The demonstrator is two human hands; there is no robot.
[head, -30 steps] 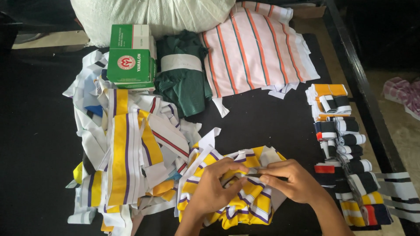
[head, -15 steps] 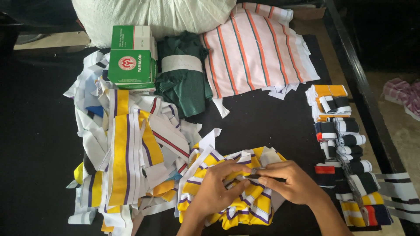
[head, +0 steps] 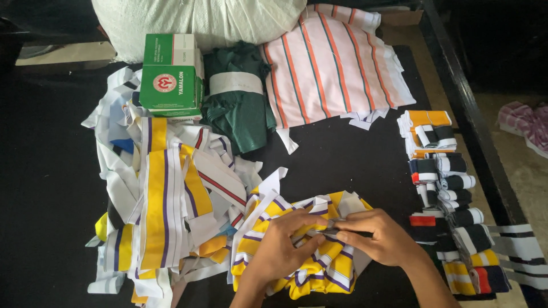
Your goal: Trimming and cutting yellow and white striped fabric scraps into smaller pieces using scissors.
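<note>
My left hand point(head: 282, 251) and my right hand point(head: 379, 236) meet over a crumpled heap of yellow, white and purple striped fabric strips point(head: 302, 274) at the near edge of the black table point(head: 45, 182). Both hands pinch the same strip at its fold, fingertips touching. My right hand also grips something thin and dark point(head: 334, 228), too small to identify. The strip's far end lies hidden under my fingers.
A wide pile of white, yellow and purple strips point(head: 160, 211) spreads on the left. Behind lie a green box point(head: 171, 74), a green cloth bundle with a white band point(head: 237, 102), a pink striped fabric stack point(head: 334, 68) and a white sack point(head: 200, 20). Folded strips point(head: 451, 199) line the right edge.
My hands have shifted only slightly, the fingers closing tighter together on the strip. Nothing else has moved.
</note>
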